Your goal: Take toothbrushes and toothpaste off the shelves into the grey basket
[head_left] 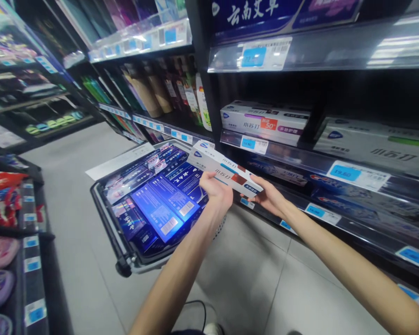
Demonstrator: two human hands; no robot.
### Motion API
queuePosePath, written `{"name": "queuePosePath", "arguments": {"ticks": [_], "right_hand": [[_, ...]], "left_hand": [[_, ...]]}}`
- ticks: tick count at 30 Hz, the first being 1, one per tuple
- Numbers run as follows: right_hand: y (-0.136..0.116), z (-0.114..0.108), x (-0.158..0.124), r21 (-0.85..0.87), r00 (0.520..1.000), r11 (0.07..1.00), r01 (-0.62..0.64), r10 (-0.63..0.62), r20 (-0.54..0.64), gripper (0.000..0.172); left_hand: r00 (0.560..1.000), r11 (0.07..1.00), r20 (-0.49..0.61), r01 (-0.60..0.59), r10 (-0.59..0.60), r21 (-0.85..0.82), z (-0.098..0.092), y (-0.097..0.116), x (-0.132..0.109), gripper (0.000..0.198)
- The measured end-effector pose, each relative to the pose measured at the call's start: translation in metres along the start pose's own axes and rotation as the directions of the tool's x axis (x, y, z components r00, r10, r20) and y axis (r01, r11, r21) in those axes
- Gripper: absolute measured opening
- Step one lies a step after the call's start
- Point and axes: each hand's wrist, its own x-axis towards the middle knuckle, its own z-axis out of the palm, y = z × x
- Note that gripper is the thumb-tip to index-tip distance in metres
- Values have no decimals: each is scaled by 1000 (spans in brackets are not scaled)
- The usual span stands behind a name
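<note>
Both of my hands grip a white toothpaste box (pixel 223 167) with red and blue print, tilted in front of the shelves. It may be more than one box stacked; I cannot tell. My left hand (pixel 216 190) is closed at the near side, toward its left half. At the right end, my right hand (pixel 267 196) has its thumb and fingers around the box. Just left and below stands a shopping cart (pixel 106 228) filled with dark blue toothpaste boxes (pixel 164 204). A white sheet or flat board (pixel 120 160) lies across the cart's far left rim.
To the right, shelves (pixel 223 136) with price tags hold more white toothpaste boxes (pixel 265 122) and Crest-like boxes (pixel 370 200). Pump bottles (pixel 153 90) stand further back. On the left, another shelf carries red packages (pixel 2 195) and pink and purple items (pixel 0 284). Grey tiled floor (pixel 244 274) lies below.
</note>
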Motion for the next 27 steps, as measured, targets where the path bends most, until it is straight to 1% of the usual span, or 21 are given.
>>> {"name": "queuePosePath", "arguments": {"ticks": [2,5,8,14,18,23,27], "right_hand": [[-1,3,1,-21,998,1000,-15,13,-57,34],[-2,5,2,-51,992,998,-33,26,-124,33],[-1,4,2,-78,993,996,-37,28,-114,37],[2,-2,0,-76,994,996,-39,31,-107,41],[-2,-3,0,-120,992,991,-56,42,-118,44],[-3,0,-2,-117,990,991,-65,49,-134,41],[-3,4,-4,-131,990,989,-65,47,-132,40]], "left_hand": [[1000,1000,14,-10,10,-12,1,0,0,50],[997,997,42,-65,66,-43,1,-1,1,50],[995,996,45,-83,85,-44,2,-3,1,47],[999,997,-4,-48,47,-61,6,-2,0,46],[998,994,-14,-60,59,-90,4,-2,2,42],[995,996,56,-82,84,-35,3,1,1,39],[991,997,109,-78,78,-6,3,4,-3,40]]}}
